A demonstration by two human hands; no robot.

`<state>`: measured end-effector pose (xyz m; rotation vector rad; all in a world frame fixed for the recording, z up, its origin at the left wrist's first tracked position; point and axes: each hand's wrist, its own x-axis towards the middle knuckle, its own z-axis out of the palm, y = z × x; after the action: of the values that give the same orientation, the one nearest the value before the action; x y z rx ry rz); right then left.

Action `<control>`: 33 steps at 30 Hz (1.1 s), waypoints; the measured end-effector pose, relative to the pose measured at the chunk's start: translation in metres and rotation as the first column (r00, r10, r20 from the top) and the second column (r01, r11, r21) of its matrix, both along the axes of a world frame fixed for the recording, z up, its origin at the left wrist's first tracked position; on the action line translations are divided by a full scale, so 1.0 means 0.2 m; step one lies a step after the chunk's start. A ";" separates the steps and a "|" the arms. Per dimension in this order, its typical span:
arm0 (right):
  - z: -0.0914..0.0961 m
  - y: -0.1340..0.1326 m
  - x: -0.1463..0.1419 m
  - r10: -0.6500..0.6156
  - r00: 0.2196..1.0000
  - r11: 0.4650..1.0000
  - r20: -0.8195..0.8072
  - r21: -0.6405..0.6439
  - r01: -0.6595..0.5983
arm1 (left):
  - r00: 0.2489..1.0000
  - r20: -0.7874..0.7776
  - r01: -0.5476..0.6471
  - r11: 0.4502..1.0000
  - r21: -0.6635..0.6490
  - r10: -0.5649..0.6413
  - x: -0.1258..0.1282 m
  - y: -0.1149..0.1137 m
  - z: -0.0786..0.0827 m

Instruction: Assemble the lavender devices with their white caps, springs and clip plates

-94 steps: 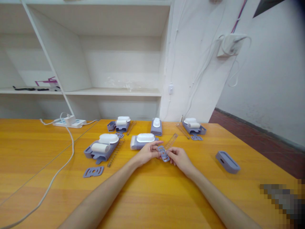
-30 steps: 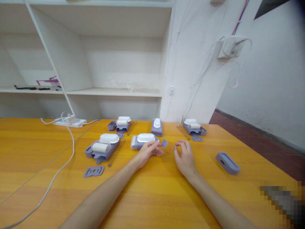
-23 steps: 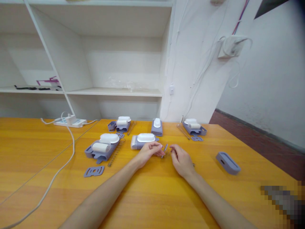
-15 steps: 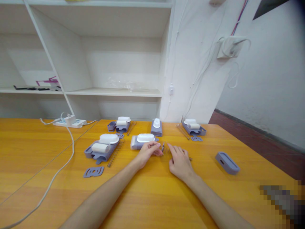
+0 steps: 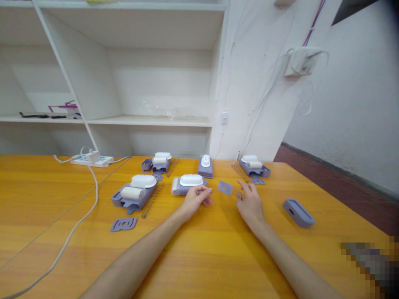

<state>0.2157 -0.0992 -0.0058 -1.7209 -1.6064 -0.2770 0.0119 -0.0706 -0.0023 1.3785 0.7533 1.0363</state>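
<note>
My left hand (image 5: 197, 198) rests above the table with its fingers curled together and nothing visible in them. Just behind it lies a purple case (image 5: 183, 191) with a clear end and a white bristled brush head (image 5: 191, 180) on top. To its right, my right hand (image 5: 251, 204) has thumb and fingers around the end of a thin coil spring (image 5: 237, 193), partly hidden by the fingers. At the spring's left end is a flat purple slotted plate (image 5: 225, 188), its face turned towards me. Whether the plate touches the table I cannot tell.
Sets of purple cases with white parts stand at left (image 5: 137, 195), back left (image 5: 160, 164), and back right (image 5: 254, 164), with springs and slotted plates beside them. A purple cap (image 5: 298, 214) lies right. A power strip (image 5: 93, 160) and white cable (image 5: 93, 191) are at left.
My right hand has moved right with the spring and plate, away from my left hand. The plate has turned from edge-on to face-on. My left hand has hardly moved.
</note>
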 end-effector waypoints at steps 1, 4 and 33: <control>0.00 0.01 0.02 -0.008 1.000 0.999 -0.022 0.039 0.009 | 1.000 -0.002 0.000 1.000 0.000 0.000 0.00 0.00 0.00; 0.02 0.02 0.07 -0.205 0.977 0.967 -0.058 0.143 0.211 | 1.000 -0.009 -0.003 1.000 -0.001 0.003 0.00 0.00 0.00; 0.06 -0.06 -0.06 -0.242 0.966 0.965 0.090 0.122 0.230 | 0.998 -0.061 0.005 1.000 0.017 -0.004 0.01 0.00 0.01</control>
<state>0.2028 -0.1115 0.0054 -1.8382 -1.4284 -0.5706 0.0141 -0.0715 -0.0010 1.4312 0.7872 1.0031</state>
